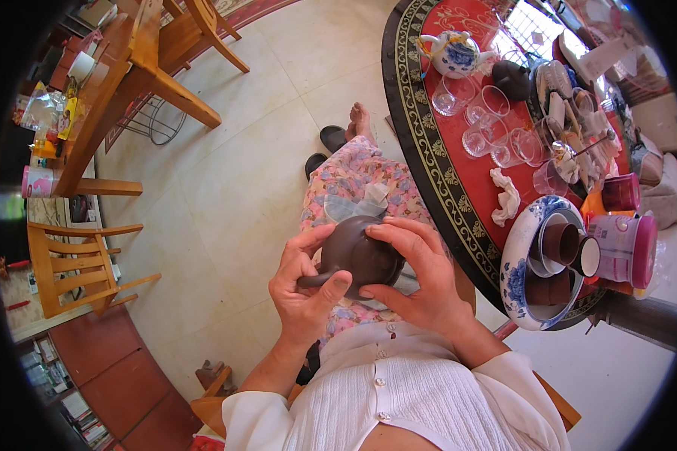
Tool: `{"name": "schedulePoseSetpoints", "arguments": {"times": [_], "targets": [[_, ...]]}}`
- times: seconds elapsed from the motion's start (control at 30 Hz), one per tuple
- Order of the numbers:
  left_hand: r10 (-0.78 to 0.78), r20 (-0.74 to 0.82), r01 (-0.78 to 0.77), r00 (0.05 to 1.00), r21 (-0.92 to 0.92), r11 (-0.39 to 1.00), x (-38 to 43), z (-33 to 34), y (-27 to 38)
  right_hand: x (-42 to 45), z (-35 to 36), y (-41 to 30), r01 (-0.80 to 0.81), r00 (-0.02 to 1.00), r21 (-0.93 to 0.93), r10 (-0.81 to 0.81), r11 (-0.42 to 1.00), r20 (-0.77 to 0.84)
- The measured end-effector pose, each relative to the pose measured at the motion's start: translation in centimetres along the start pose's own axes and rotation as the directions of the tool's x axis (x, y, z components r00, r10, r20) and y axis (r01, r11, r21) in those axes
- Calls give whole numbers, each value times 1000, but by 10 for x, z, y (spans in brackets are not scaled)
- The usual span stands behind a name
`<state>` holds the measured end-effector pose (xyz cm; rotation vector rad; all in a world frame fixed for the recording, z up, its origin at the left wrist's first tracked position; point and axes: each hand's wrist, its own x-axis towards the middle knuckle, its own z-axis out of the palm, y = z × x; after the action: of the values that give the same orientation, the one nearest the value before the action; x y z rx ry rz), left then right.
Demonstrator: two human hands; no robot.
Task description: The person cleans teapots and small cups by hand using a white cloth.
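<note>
Above my lap I hold a dark brown clay teapot (354, 256) between both hands. My left hand (304, 282) grips its left side, with the thumb beside a protruding handle or spout (315, 279). The fingers of my right hand (420, 270) lie over the top and right side, and its thumb presses the lower edge. My palms and the pot's underside are hidden. Just beyond the pot, a pale thin cloth or tissue (347, 207) rests on the pink floral fabric (366, 163) over my legs.
At right, an oval red-topped table (477, 186) carries several clear glasses (479, 135), a blue-and-white teapot (454, 53), a second dark pot (510, 80), crumpled tissue (505, 197) and a porcelain basin (513, 293) with brown cups (560, 243). Wooden chairs (79, 265) and another table (99, 113) stand left.
</note>
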<state>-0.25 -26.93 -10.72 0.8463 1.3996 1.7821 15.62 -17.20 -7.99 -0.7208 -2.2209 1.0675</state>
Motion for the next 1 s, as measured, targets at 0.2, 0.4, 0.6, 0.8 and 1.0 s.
{"name": "schedulePoseSetpoints", "arguments": {"times": [0.2, 0.4, 0.6, 0.8, 1.0], "targets": [[-95, -12, 92, 995, -160, 983, 1, -4, -2, -2, -9, 3, -98, 992, 219, 113, 971, -57], [-173, 10, 169, 985, -268, 949, -1, 4, -1, -17, 6, 13, -451, 867, 755, 436, 476, 243], [-511, 366, 610, 778, -246, 753, -1, -14, 16, -16, 1, 20, -448, 891, 682, 349, 578, 289], [-496, 346, 554, 796, -87, 828, -13, -11, 4, -15, -3, 23, -248, 954, 525, 110, 814, 281], [-450, 270, 508, 851, -207, 836, -22, -32, -1, -24, 23, 53, -474, 868, 784, 361, 400, 340]]}}
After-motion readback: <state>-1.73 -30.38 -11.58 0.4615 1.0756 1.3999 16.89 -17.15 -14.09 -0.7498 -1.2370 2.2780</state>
